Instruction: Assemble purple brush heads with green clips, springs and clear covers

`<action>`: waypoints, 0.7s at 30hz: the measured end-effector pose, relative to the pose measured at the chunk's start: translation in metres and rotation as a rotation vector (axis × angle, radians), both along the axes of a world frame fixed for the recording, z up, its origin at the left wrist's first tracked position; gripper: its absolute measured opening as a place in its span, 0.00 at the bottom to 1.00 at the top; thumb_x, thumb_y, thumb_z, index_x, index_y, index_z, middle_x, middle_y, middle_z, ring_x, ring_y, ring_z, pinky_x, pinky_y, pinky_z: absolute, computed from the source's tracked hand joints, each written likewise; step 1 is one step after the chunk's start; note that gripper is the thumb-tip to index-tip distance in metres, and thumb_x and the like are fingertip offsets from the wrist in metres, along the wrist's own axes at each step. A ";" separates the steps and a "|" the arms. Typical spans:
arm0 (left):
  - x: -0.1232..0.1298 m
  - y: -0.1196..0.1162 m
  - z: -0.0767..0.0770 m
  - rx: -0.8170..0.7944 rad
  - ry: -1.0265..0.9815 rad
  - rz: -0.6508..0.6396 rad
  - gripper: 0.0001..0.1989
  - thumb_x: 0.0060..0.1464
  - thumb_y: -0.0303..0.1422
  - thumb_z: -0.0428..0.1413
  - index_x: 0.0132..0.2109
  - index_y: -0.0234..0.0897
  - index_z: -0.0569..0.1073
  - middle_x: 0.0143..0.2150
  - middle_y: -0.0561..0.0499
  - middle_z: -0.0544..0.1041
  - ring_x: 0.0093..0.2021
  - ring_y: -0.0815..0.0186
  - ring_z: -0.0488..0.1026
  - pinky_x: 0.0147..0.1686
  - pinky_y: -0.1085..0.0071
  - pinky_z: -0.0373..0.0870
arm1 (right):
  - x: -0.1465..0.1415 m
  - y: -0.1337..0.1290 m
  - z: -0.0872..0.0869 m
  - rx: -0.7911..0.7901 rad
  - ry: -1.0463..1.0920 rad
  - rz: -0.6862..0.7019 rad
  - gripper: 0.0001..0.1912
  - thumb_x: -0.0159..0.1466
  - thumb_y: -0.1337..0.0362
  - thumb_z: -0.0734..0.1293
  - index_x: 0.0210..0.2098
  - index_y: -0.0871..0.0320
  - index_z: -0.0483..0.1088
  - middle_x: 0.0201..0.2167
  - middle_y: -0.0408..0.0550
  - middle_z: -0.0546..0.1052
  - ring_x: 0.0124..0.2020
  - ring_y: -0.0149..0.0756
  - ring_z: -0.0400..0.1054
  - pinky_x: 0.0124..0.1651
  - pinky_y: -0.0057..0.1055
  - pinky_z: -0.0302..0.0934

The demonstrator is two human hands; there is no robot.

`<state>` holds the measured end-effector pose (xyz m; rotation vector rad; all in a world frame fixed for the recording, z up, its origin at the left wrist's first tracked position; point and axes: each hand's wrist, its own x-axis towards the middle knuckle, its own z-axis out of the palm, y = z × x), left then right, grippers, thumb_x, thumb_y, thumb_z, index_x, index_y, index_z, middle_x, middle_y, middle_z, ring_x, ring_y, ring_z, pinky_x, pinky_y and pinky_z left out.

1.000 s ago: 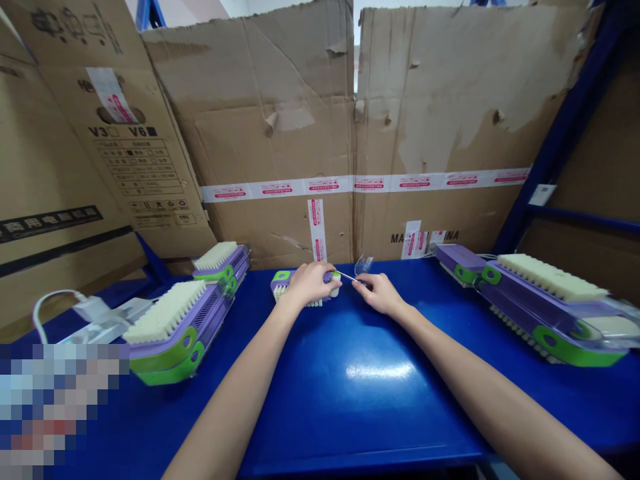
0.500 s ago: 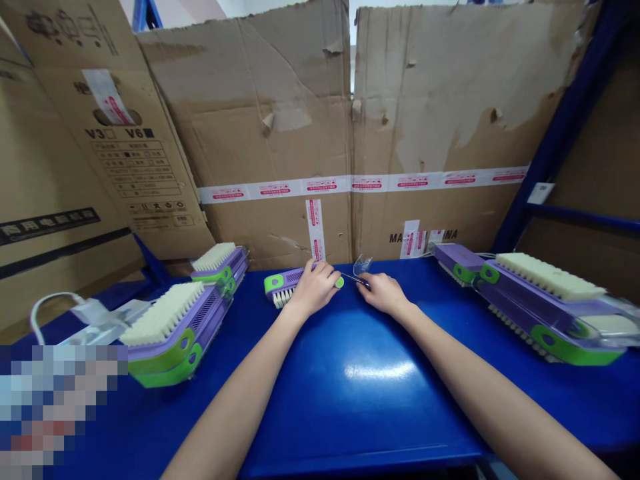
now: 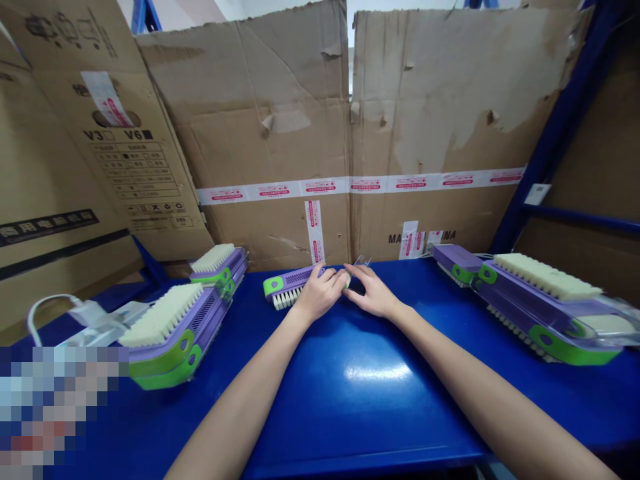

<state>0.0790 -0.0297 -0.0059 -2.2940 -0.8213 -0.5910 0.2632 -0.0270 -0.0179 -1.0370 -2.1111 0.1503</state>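
Note:
A purple and green brush [image 3: 287, 283] with pale bristles facing down lies at the back of the blue table. My left hand [image 3: 323, 293] is closed over its right part, hiding much of that end. My right hand [image 3: 375, 293] reaches in from the other side, thumb and fingers around the brush's right tip, close against my left fingertips. Behind the right hand stands a small clear plastic piece [image 3: 364, 261], partly hidden. Something dark shows under the right palm, too covered to make out.
Purple and green brushes are stacked at left [image 3: 165, 333] and right [image 3: 545, 307], some with bristles up. A white plug [image 3: 93, 312] sits in a power strip at far left. Cardboard sheets [image 3: 270, 133] wall the back of the blue table [image 3: 350, 413].
My right hand has moved left to the brush's tip. The thin metal tool with a dark handle that it held no longer shows in its grip. My left hand shifted slightly right.

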 end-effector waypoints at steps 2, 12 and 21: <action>0.001 0.000 0.000 -0.007 -0.001 -0.018 0.14 0.61 0.28 0.44 0.52 0.37 0.67 0.47 0.45 0.76 0.48 0.62 0.70 0.58 0.54 0.57 | -0.004 0.002 -0.002 -0.006 0.087 0.064 0.26 0.60 0.58 0.64 0.56 0.58 0.64 0.52 0.56 0.70 0.54 0.42 0.64 0.58 0.40 0.56; 0.005 -0.004 -0.003 0.003 -0.014 0.169 0.19 0.60 0.35 0.45 0.56 0.33 0.65 0.53 0.37 0.71 0.53 0.53 0.67 0.58 0.49 0.53 | 0.011 0.024 -0.009 0.101 0.174 -0.200 0.28 0.55 0.64 0.64 0.55 0.58 0.64 0.53 0.57 0.65 0.56 0.43 0.61 0.59 0.39 0.56; 0.009 -0.002 -0.009 0.001 0.015 0.206 0.19 0.59 0.33 0.46 0.56 0.35 0.65 0.49 0.39 0.72 0.50 0.55 0.68 0.58 0.50 0.53 | 0.017 0.052 -0.007 -0.019 0.169 -0.467 0.28 0.55 0.62 0.67 0.56 0.54 0.65 0.57 0.51 0.67 0.57 0.48 0.58 0.58 0.48 0.51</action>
